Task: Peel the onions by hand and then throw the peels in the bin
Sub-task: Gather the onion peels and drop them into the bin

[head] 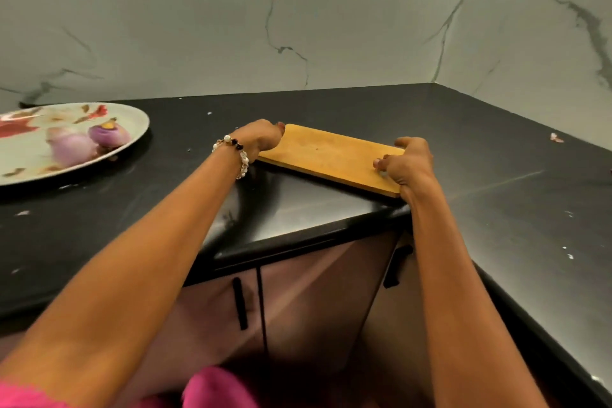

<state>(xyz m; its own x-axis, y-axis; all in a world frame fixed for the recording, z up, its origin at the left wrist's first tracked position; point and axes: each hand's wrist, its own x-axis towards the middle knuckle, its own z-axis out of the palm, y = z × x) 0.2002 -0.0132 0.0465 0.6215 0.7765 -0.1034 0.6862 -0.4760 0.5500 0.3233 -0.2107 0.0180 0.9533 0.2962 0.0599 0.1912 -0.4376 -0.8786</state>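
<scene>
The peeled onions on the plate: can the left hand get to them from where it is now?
Probably yes. The left hand grips the cutting board end nearest the plate, with only bare counter between; it must let go first. The onions lie uncovered.

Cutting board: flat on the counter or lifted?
Cannot tell. Wooden cutting board is level and low over the counter; both hands grip its ends.
</scene>
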